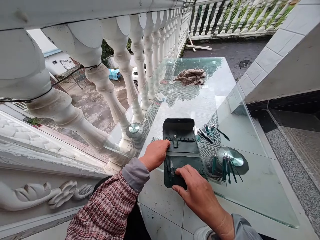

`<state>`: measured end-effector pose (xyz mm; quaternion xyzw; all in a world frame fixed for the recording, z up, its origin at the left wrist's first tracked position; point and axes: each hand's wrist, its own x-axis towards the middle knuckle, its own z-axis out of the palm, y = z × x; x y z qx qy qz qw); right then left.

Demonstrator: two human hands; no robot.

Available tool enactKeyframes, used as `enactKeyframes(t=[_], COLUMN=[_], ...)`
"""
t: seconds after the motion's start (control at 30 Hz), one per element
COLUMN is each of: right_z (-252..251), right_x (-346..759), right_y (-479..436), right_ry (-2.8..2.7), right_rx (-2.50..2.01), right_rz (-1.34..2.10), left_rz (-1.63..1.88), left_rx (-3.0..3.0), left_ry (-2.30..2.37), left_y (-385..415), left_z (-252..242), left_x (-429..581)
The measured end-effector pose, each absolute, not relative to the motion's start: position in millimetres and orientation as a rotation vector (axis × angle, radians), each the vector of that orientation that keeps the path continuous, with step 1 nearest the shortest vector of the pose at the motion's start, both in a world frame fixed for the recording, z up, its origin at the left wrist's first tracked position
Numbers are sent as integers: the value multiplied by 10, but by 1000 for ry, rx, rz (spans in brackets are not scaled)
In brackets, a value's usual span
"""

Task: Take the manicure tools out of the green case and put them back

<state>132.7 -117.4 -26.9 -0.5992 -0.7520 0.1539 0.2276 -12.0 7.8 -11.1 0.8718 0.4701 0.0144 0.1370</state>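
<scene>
An open black tool case (181,146) lies on the glass tabletop (220,96) in front of me. My left hand (155,154) rests on the case's left edge with its fingers curled, pinning it down. My right hand (197,193) presses on the case's lower half, fingers together over a slim metal tool (171,167) tucked in a loop; whether it grips the tool is unclear. Several small metal grooming tools (209,131) lie loose to the right of the case. Several more tools (229,166) lie lower right, over a round metal fitting.
A white stone balustrade (120,63) runs along the left side of the table. A crumpled brown cloth (191,76) lies at the far end of the glass. A tiled wall (275,53) rises on the right. A round metal table fitting (134,130) sits at the near-left corner.
</scene>
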Motion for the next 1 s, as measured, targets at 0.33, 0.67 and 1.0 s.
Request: enactKeyframes(t=[0.33, 0.67, 1.0], right_z=[-299, -283, -271], right_x=[1296, 1327, 1320], right_y=[-1173, -1158, -1151], right_ry=[-2068, -2102, -2058], right_rx=[-1686, -1647, -1675], right_rz=[344, 366, 378], left_rz=[36, 32, 2], left_rx=[2560, 2568, 2553], left_ry=[1362, 1369, 1384], left_y=[72, 69, 69], left_z=[-111, -128, -109], left_x=[-115, -113, -100])
